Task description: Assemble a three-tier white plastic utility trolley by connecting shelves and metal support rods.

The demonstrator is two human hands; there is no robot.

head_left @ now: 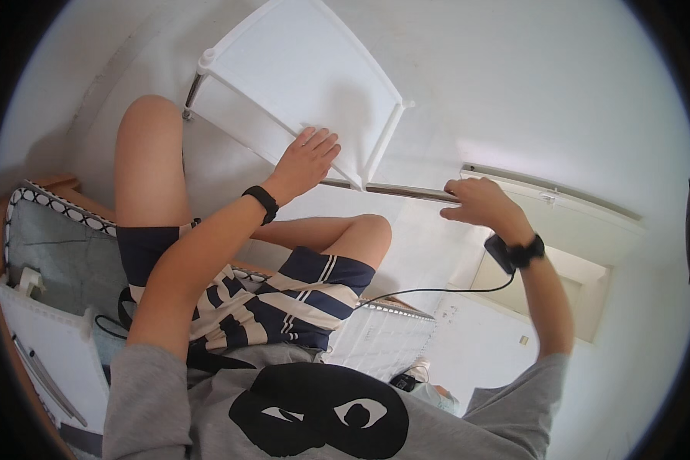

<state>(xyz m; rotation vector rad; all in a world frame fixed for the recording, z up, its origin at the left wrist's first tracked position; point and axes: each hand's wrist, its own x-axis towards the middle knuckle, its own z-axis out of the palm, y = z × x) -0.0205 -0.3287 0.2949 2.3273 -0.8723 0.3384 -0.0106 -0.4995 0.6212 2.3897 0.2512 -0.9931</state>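
Observation:
A white plastic shelf panel (291, 65) with raised edges and corner sockets stands tilted in front of my legs. My left hand (308, 162) is on its near edge, fingers bent over the edge onto the panel's face; the thumb is hidden. From the panel's near right corner a shiny metal tube (410, 192) runs to the right. Around its far end my right hand (483, 205) closes with thumb and fingers. A short metal tube (195, 90) sits at the panel's left corner.
A grey-lined mat with a patterned border (50, 203) lies at the left, beside another white plastic panel (54, 337) with metal tubes (57, 387) on it. A black cable (437, 290) hangs from my right wrist device. A pale cabinet or door (583, 222) is at the right.

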